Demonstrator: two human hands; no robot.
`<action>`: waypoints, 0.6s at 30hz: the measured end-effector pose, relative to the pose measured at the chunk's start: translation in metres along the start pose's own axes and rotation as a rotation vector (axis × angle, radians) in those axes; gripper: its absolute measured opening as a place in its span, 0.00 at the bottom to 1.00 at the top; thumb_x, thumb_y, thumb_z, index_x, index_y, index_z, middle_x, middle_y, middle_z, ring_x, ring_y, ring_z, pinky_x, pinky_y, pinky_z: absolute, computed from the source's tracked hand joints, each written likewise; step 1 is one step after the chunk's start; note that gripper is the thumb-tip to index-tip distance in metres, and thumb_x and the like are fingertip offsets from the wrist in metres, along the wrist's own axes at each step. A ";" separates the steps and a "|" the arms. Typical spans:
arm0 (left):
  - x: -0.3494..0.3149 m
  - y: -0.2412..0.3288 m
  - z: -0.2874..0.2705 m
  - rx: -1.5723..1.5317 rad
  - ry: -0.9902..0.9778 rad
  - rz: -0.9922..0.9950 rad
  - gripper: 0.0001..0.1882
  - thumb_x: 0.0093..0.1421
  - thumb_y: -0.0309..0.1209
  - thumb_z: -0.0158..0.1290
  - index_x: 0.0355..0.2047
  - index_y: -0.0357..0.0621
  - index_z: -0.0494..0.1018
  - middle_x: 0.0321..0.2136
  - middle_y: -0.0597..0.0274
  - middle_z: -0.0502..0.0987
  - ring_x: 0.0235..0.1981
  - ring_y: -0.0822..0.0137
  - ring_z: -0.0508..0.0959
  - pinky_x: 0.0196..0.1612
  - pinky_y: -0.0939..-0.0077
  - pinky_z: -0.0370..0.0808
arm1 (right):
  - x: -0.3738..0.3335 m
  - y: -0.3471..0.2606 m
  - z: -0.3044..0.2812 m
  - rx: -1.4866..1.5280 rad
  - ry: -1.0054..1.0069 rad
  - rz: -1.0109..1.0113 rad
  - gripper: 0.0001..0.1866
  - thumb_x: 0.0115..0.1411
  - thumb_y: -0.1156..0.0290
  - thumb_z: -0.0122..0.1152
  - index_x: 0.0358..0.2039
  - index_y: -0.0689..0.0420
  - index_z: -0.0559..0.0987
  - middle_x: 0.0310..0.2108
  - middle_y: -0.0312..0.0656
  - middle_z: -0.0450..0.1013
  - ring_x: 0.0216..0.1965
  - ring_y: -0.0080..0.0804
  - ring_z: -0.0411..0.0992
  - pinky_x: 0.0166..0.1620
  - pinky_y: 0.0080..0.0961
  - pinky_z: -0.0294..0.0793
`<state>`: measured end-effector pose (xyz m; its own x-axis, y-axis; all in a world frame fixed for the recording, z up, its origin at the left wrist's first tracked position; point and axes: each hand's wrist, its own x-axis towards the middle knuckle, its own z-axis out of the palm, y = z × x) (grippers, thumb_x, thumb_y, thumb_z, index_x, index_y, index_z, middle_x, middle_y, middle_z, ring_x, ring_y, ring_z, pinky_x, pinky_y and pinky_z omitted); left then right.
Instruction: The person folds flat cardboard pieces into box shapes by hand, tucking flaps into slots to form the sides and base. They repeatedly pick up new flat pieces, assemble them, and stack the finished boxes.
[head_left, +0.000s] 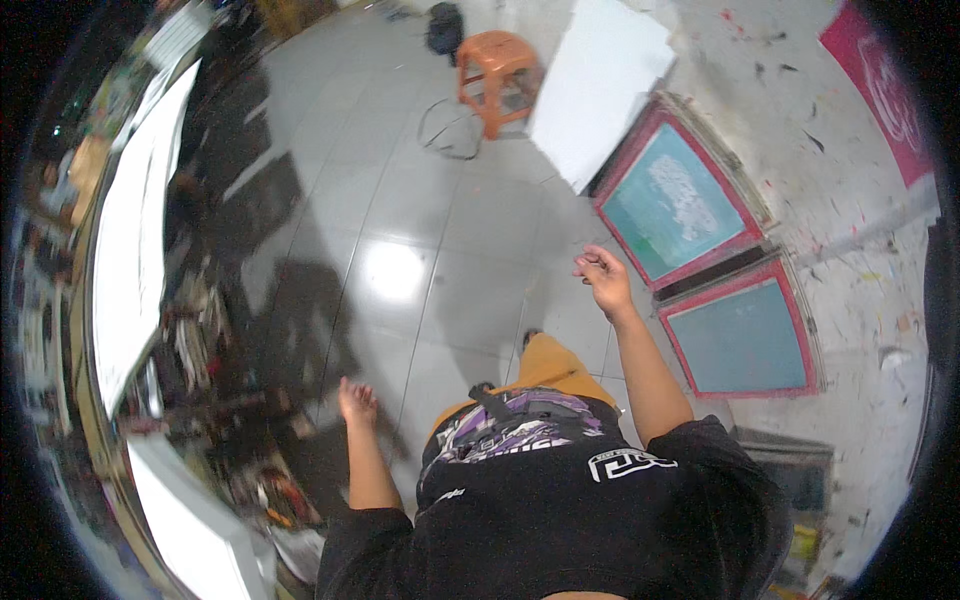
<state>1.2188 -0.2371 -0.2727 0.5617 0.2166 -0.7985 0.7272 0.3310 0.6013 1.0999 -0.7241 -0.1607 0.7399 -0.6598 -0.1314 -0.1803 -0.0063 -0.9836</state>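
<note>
My left hand (358, 402) hangs in the air over the grey tiled floor, its fingers loosely bent and a little blurred, with nothing seen in it. Farther forward, my right hand (607, 282) is held out with relaxed, half-bent fingers and is empty too. Nearest to it is a red-edged screen-printing frame (680, 205) with teal mesh and a pale patch, leaning against the wall. A second red-edged screen frame (742, 340) leans beside my right forearm. Neither hand visibly touches anything.
An orange plastic stool (497, 75) stands ahead near a thin wire loop (450, 130). A white board (603, 90) leans at the wall. Along the left runs a cluttered worktable with long white sheets (140, 240); dark items lie beneath it. The paint-marked wall (850, 270) bounds the right.
</note>
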 end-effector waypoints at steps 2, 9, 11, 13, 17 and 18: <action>0.020 0.021 0.107 0.156 -0.204 0.018 0.38 0.57 0.53 0.45 0.58 0.37 0.53 0.52 0.54 0.64 0.46 0.61 0.69 0.45 0.66 0.62 | 0.048 0.012 -0.022 -0.013 0.084 0.001 0.21 0.53 0.68 0.60 0.47 0.62 0.70 0.37 0.41 0.72 0.35 0.28 0.73 0.37 0.23 0.70; 0.053 0.067 0.426 0.478 -0.511 0.044 0.33 0.60 0.48 0.43 0.57 0.37 0.55 0.52 0.49 0.65 0.47 0.59 0.69 0.45 0.64 0.63 | 0.319 -0.019 -0.142 -0.435 0.428 -0.288 0.24 0.47 0.67 0.63 0.45 0.61 0.72 0.38 0.48 0.73 0.39 0.40 0.74 0.43 0.31 0.71; 0.059 0.074 0.493 0.543 -0.513 0.038 0.31 0.60 0.47 0.43 0.57 0.37 0.56 0.51 0.49 0.65 0.47 0.58 0.69 0.46 0.62 0.63 | 0.407 -0.060 -0.180 -0.505 0.507 -0.300 0.25 0.47 0.67 0.62 0.46 0.61 0.71 0.42 0.50 0.71 0.42 0.45 0.72 0.46 0.34 0.69; 0.063 0.088 0.563 0.582 -0.527 0.022 0.30 0.61 0.46 0.43 0.56 0.37 0.56 0.50 0.48 0.66 0.47 0.58 0.69 0.46 0.61 0.63 | 0.498 -0.097 -0.214 -0.592 0.579 -0.215 0.28 0.47 0.66 0.61 0.49 0.63 0.68 0.47 0.54 0.67 0.48 0.49 0.68 0.50 0.36 0.66; 0.072 0.119 0.638 0.744 -0.552 0.091 0.36 0.58 0.51 0.44 0.58 0.37 0.54 0.55 0.46 0.62 0.54 0.51 0.64 0.55 0.51 0.56 | 0.626 -0.088 -0.259 -0.788 0.680 -0.064 0.34 0.46 0.65 0.59 0.53 0.66 0.62 0.55 0.58 0.58 0.56 0.50 0.58 0.56 0.35 0.60; 0.076 0.127 0.651 0.768 -0.550 0.109 0.35 0.58 0.50 0.44 0.58 0.36 0.55 0.54 0.46 0.63 0.53 0.51 0.65 0.54 0.51 0.57 | 0.650 -0.079 -0.270 -0.822 0.708 -0.045 0.35 0.46 0.65 0.59 0.54 0.67 0.61 0.56 0.58 0.56 0.57 0.51 0.56 0.57 0.35 0.59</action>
<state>1.6110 -0.7760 -0.2385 0.6063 -0.3165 -0.7295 0.6110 -0.4018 0.6821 1.4199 -1.3558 -0.1348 0.2620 -0.9285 0.2630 -0.7366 -0.3685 -0.5672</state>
